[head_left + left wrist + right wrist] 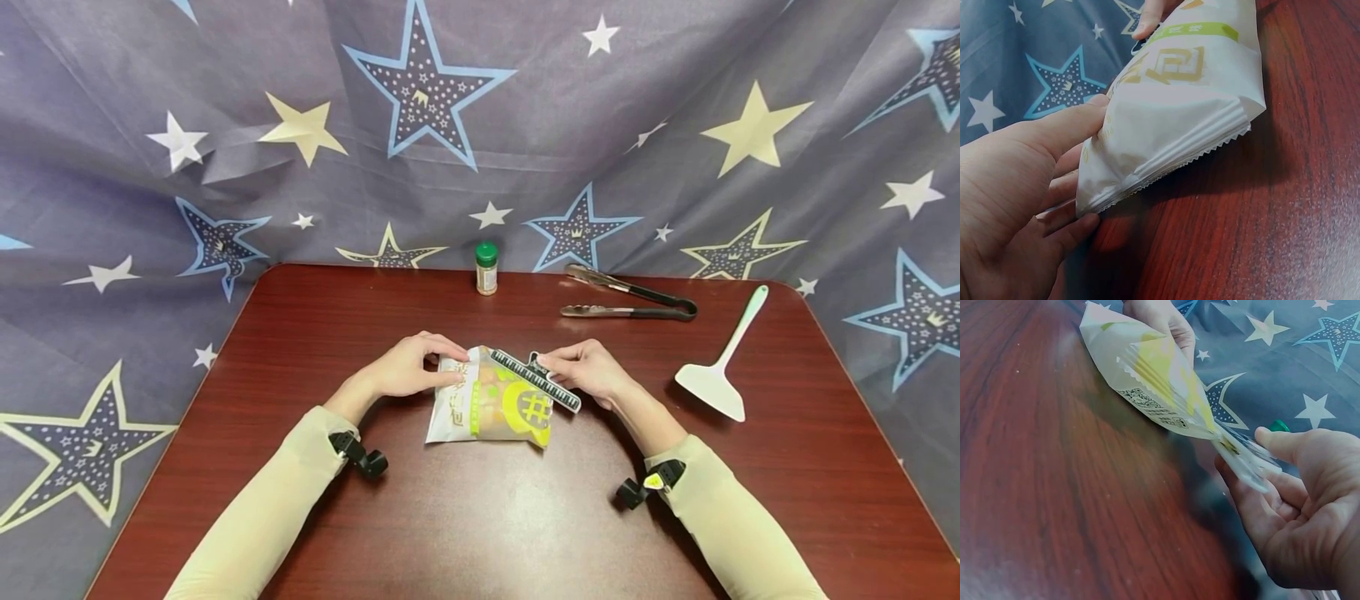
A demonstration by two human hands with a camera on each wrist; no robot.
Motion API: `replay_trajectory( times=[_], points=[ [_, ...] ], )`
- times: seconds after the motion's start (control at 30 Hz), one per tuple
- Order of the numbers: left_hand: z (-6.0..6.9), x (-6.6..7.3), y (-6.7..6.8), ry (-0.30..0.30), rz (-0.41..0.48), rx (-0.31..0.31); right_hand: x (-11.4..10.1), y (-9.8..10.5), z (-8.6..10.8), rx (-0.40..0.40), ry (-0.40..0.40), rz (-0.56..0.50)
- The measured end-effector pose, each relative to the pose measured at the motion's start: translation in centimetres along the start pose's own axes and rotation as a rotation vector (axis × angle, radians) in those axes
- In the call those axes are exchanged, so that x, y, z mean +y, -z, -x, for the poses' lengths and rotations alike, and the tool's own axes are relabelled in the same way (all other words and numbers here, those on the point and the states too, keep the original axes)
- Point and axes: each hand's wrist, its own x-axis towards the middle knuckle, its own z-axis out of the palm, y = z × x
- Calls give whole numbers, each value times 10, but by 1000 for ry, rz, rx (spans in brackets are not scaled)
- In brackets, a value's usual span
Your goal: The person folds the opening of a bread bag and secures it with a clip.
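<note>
A white and yellow-green snack bag point(491, 408) lies at mid-table, with gold lettering on its white end. Across its upper right corner sits a long bag clip point(534, 382) with a piano-key pattern. My left hand point(405, 367) grips the bag's left end; in the left wrist view the thumb lies on top and fingers reach underneath, beside the zigzag-edged seal. At the clip's black handle, my right hand point(596, 372) pinches with the thumb above. The right wrist view shows the bag point(1147, 381) gathered at the clip point(1244, 444), partly hidden by fingers.
A green-capped seasoning bottle point(487, 271) stands near the back edge of the brown table point(480, 517). Metal tongs with black handles point(660, 310) lie back right. Further right is a white spatula point(714, 385). Behind the table hangs a star-patterned cloth point(315, 200).
</note>
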Motion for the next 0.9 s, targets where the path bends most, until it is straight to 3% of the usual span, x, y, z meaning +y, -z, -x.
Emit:
replay_trajectory(
  times=[0.43, 0.9],
  points=[
    [0, 0, 0, -2, -20, 11, -1, -4, -6, -8, 17, -41],
    [1, -1, 0, 7, -37, 13, 0, -7, -11, -2, 29, -16]
  ],
)
